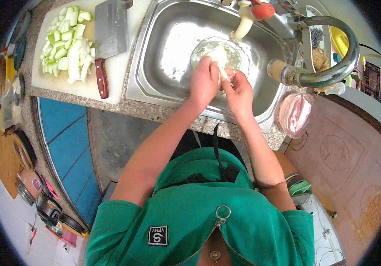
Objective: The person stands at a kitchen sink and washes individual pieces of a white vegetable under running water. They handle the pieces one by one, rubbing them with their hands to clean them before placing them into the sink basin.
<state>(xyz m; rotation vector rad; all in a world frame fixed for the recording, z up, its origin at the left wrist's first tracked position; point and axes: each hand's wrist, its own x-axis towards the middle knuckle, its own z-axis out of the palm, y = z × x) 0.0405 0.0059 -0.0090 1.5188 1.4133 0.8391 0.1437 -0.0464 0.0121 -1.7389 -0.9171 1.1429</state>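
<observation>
Both hands are over a clear bowl (197,55) inside the stainless steel sink (163,56). A pale, whitish strip of food (223,72) is pinched between them; its exact kind cannot be told. My left hand (205,83) grips it from the left with bent fingers, partly hiding the bowl. From the right, my right hand (240,93) holds the strip between thumb and fingers. Something pale and yellowish (219,53) lies in the bowl beyond the fingertips, blurred by glare. The tap's pale spout (242,30) hangs just above the bowl's far rim.
Left of the sink, a white cutting board (114,74) carries chopped pale green vegetable (65,50) and a cleaver (110,30) with a red-brown handle. A curved metal pipe (346,43) arches over the right side. Bagged sliced meat (296,114) rests on the granite counter's right corner.
</observation>
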